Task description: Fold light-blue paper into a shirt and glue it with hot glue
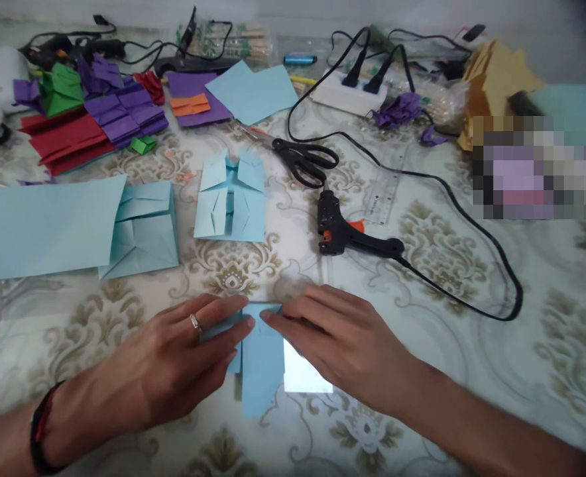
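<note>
A folded light blue paper [262,364] lies on the patterned tablecloth in front of me. My left hand [178,351], with a ring and a dark wristband, holds the paper's upper left part between curled fingers. At the upper right edge, the fingers of my right hand [340,338] pinch the same paper, its thumb and fingertips near the top fold. Beside the paper, partly under my right hand, is a bright white rectangle [307,371]. The far side of the paper beneath my fingers is hidden.
Beyond my hands lie a folded blue piece [230,199], a black glue gun [337,228] with its cord looping right, scissors [305,159] and a clear ruler [386,189]. Blue sheets [49,228] are at left; colored folded papers [124,112] and a power strip [347,93] stand behind.
</note>
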{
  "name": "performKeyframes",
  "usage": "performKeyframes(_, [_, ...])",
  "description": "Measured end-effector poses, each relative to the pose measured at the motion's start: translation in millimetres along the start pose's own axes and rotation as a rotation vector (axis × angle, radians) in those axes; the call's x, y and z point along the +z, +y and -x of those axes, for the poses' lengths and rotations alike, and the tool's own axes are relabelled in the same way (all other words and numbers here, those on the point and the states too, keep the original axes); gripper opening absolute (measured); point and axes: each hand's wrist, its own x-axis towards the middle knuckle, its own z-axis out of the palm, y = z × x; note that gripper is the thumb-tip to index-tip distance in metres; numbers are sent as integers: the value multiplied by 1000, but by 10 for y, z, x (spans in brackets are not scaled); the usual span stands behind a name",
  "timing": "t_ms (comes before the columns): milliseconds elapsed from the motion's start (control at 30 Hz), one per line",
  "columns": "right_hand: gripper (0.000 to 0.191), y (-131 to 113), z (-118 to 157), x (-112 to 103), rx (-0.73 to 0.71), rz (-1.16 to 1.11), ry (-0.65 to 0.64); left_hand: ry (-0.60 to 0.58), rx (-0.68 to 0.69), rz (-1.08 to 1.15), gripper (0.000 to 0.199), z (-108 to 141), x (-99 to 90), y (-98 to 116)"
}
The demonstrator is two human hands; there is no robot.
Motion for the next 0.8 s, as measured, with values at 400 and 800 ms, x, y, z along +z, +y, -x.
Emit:
performKeyframes(400, [22,-22,1,-27,35,-18,0,-17,27,11,38,9,13,-31])
performKeyframes(800, [22,-101,34,-28,-11,67,-112,-54,32,-156,41,18,41,49])
